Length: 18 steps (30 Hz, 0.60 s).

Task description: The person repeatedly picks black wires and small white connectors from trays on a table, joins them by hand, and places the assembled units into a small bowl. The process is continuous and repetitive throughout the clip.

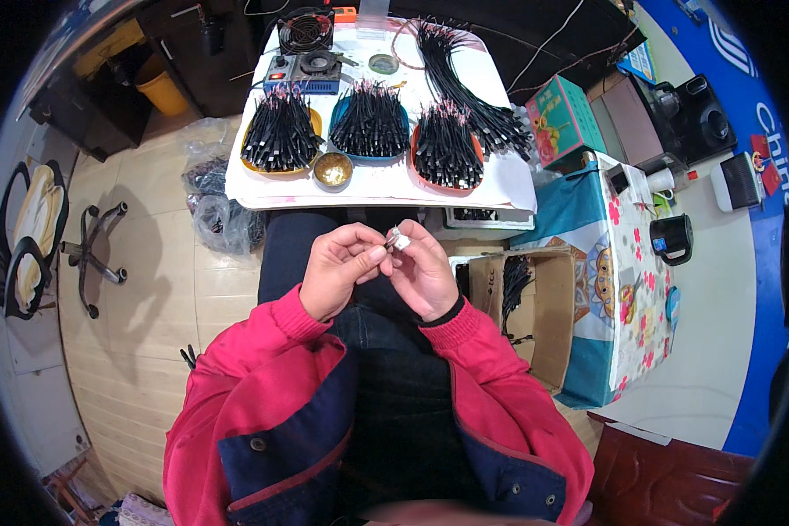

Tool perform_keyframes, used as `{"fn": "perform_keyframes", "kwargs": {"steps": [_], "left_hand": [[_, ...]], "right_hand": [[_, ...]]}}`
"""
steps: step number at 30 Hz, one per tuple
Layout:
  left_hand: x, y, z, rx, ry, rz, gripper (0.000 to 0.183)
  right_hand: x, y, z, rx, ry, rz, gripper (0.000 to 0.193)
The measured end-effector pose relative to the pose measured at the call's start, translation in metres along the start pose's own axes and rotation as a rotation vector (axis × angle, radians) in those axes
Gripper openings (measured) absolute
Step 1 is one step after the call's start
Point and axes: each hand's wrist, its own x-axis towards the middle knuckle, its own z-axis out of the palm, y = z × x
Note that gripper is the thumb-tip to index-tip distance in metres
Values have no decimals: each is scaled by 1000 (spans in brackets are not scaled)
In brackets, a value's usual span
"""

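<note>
Both hands meet over my lap, just short of the near edge of the white table [280, 190]. The thumb and fingers of my left hand [342, 267] are pinched together, touching the fingers of my right hand. My right hand [427, 273] grips a small white-and-silver piece [400, 238] between thumb and forefinger. Its exact kind is too small to tell, and whatever lies in the left pinch is mostly hidden. Beyond them on the table, bundles of short black cables with pinkish ends fill a yellow tray [276, 169], a blue tray [381, 156] and an orange tray [458, 188].
A small round tin [333, 169] stands near the table's front edge. Behind the trays sit a blue device [311, 81] and a black fan [306, 32]. Long black cables [473, 96] lie at the right. A cardboard box [552, 307] stands beside my right arm.
</note>
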Motion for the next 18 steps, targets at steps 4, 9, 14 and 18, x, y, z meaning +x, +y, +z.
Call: {"fn": "perform_keyframes", "kwargs": {"steps": [4,9,14,18], "left_hand": [[3,1,-3,-89,-18,-73,9],[6,-5,-6,-81,-13,-104,8],[9,-8,-7,-94,6,-131,10],[11,-9,-7,115,45,-131,13]], "right_hand": [[0,-10,-2,-157,-8,-60,23],[2,-13,-3,-404,45,-162,19],[7,-5,-15,-70,79,74,11],[10,-3,-23,-43,70,128,14]]}}
